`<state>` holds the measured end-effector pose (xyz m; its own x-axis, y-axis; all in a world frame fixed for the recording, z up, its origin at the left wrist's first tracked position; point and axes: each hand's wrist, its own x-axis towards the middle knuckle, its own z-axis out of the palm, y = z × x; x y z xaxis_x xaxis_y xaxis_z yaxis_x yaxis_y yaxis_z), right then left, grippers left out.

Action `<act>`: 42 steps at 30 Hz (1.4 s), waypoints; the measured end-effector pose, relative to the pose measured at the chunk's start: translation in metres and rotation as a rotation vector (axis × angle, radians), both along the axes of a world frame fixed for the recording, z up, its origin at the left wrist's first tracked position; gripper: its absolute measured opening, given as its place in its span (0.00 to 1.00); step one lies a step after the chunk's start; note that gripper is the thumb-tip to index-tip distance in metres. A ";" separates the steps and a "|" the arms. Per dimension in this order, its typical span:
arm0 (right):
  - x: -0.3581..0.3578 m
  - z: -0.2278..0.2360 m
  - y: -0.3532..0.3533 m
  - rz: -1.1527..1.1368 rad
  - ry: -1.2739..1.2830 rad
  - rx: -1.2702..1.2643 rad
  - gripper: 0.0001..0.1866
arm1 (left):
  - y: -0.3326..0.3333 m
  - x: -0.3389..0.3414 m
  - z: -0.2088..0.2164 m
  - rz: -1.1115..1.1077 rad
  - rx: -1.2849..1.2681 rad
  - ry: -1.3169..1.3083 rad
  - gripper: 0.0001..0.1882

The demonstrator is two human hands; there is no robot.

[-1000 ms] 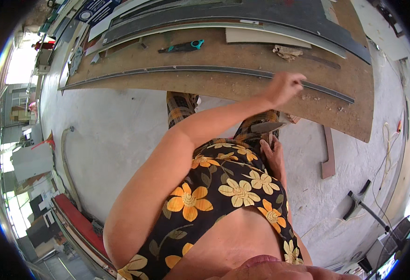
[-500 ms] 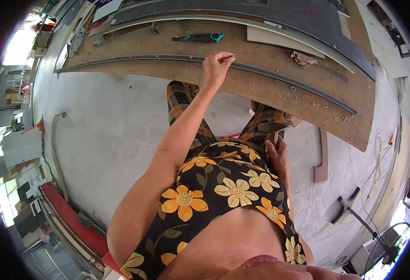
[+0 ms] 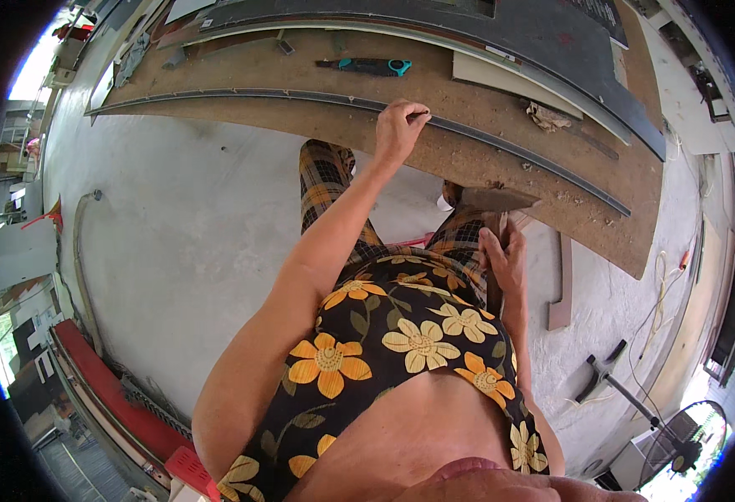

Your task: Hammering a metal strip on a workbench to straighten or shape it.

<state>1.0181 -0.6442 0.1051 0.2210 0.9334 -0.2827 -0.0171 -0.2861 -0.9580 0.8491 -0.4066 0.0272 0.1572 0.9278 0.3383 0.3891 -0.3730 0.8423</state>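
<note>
The right hand (image 3: 506, 255), just short of the surface's near edge, grips the handle of a hammer (image 3: 500, 199) whose broad grey head shows above the fingers, by the person's right knee. Beyond it, past the near edge of the brown surface (image 3: 606, 243), the left hand (image 3: 399, 134) has its thumb and fingers pinched together around what looks like a small dark piece, too small to make out. These fingertips are at the long, thin grey strip (image 3: 501, 143), which lies along the near edge, from the left edge to close to the right one. Shavings and crumbs are scattered near its right end. Farther back lie a black and teal tool (image 3: 367, 66), roughly midway along, and a crumpled brown scrap (image 3: 548, 116) toward the right edge. Long dark boards (image 3: 367, 28) cover the far side, with a cream board (image 3: 510, 84) jutting out from under them.
</note>
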 end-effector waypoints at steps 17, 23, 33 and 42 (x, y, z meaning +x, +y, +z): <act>-0.019 0.014 0.109 0.080 -0.138 0.141 0.10 | -0.004 0.001 -0.010 0.047 0.013 -0.038 0.06; -0.022 0.012 0.121 0.066 -0.141 0.144 0.09 | -0.007 0.002 -0.009 0.073 0.151 0.112 0.06; -0.020 0.009 0.125 0.042 -0.169 0.113 0.10 | -0.003 0.004 -0.012 0.069 0.096 -0.034 0.06; -0.023 0.001 0.142 0.065 -0.268 0.065 0.13 | -0.003 0.003 -0.010 0.041 0.138 0.041 0.07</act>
